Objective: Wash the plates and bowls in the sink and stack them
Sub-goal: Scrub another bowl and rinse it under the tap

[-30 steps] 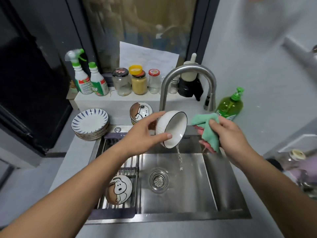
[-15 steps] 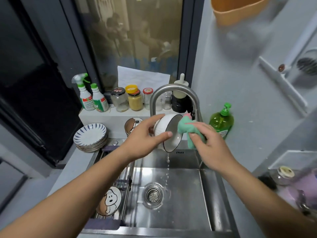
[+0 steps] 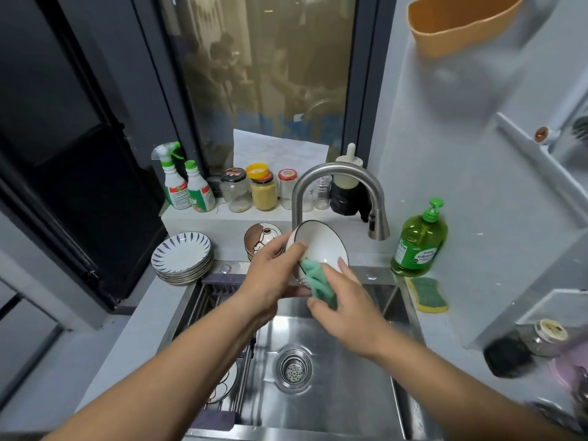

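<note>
Swung round since a moment ago, the white bowl (image 3: 321, 241) now faces the person, and the green cloth (image 3: 318, 281) has gone from its rim into its hollow. Nearest, a cartoon bowl (image 3: 227, 385) lies on the rack (image 3: 222, 280). Over the sink (image 3: 366, 409), the left hand (image 3: 273, 275) grips the white bowl's rim, thumb inside. The right hand (image 3: 346, 310), fingers nearly straight, presses the cloth in. Wiping has begun, I'd say. Behind wait stacked plates (image 3: 183, 256) and stacked bowls (image 3: 261, 240).
</note>
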A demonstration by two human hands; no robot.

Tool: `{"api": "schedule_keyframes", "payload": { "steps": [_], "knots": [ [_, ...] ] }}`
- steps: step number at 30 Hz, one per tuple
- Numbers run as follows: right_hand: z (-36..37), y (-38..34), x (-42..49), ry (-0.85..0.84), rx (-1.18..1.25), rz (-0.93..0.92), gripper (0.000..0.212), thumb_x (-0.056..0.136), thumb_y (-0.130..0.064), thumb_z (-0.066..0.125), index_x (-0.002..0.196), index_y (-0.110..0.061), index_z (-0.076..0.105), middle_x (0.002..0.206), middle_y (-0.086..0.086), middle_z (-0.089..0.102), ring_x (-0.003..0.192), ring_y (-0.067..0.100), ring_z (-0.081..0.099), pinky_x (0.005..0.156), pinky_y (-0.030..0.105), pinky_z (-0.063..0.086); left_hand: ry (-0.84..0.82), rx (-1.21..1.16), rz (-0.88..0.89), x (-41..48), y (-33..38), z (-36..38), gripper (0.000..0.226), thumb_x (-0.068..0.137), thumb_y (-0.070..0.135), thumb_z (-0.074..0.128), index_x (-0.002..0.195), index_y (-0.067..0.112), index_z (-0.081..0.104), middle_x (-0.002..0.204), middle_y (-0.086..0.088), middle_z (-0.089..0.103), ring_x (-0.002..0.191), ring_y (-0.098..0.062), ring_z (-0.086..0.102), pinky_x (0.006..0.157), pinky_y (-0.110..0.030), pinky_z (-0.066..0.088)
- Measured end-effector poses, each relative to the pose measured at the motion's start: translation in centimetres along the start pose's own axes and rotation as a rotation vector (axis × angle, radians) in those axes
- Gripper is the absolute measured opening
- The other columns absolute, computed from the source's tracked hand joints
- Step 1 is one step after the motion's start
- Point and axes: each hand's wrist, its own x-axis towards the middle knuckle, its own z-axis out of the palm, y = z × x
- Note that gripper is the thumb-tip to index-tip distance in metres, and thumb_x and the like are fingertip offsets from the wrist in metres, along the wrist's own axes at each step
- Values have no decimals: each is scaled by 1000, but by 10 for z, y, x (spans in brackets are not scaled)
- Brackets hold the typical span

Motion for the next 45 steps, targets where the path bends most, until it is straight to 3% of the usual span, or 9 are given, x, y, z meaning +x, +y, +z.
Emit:
{"api": "schedule_keyframes", "payload": {
  "steps": [4, 10, 15, 19, 23, 30, 37, 41, 45],
  "knots": [
    [17, -6, 5, 16, -98, -81, 10, 99, -39, 50, 108, -34, 50, 98, -27, 56, 111, -13, 44, 125, 37, -2, 55, 3, 15, -1, -3, -11, 26, 102, 16, 52, 80, 22, 63, 68, -6, 58, 60, -19, 58, 46, -24, 49],
    [-25, 49, 24, -196, -697, -350, 68, 101, -60, 16, 135, -19, 57, 138, -4, 60, 140, 14, 43, 121, 56, 16, -51, -1, -163, 0, 12, -32, 14, 99, 22, 57, 94, 14, 67, 75, -9, 69, 66, -22, 72, 56, -40, 63],
    [27, 15, 18, -20, -120, -38, 52, 97, -55, 31, 114, -15, 61, 109, -5, 63, 108, 10, 52, 96, 35, 39, 106, 27, -76, 5, 3, -20, 15, 93, 22, 56, 81, 21, 64, 78, -12, 64, 74, -25, 62, 72, -51, 59],
    [16, 28, 16, -62, -214, -186, 35, 97, -39, 46, 114, -14, 62, 107, -8, 61, 101, 10, 50, 90, 28, 42, 50, 0, -164, 5, 5, -26, 15, 96, 26, 58, 87, 17, 65, 83, -13, 63, 75, -26, 67, 78, -61, 61],
    [-11, 39, 22, -123, -302, -330, 25, 95, -35, 57, 108, -15, 66, 106, -4, 64, 103, 17, 56, 91, 34, 46, -127, 33, -434, 8, 27, -40, 33, 99, 42, 57, 111, 13, 64, 91, -13, 68, 62, -20, 71, 59, -37, 64],
    [1, 3, 17, 28, 181, -7, 15, 97, -35, 60, 83, -30, 61, 73, -11, 67, 68, 0, 59, 66, 24, 49, -331, -181, -193, 2, -12, -37, 87, 76, 68, 73, 144, 18, 52, 135, -21, 64, 111, -27, 66, 102, -53, 54],
    [15, -8, 6, 10, 190, 15, 31, 88, -57, 53, 93, -29, 65, 89, -7, 67, 86, 10, 63, 83, 41, 52, -265, -323, -111, -9, -23, -33, 93, 66, 62, 85, 134, 6, 56, 115, -20, 69, 98, -33, 68, 77, -46, 60],
    [-1, 13, 0, -136, -219, -255, 23, 94, -38, 55, 115, -32, 62, 126, -19, 63, 128, -4, 48, 123, 44, 15, -322, -486, -382, -13, -13, -44, 80, 78, 70, 58, 119, 3, 71, 117, -25, 71, 100, -40, 72, 85, -56, 58],
    [-3, 14, 0, -171, -337, -318, 35, 96, -51, 51, 120, -29, 64, 134, -17, 60, 133, -4, 44, 125, 42, 6, -421, -477, -530, -9, -14, -49, 103, 77, 87, 49, 127, 0, 70, 126, -30, 66, 104, -44, 69, 89, -58, 54]
  ]
}}
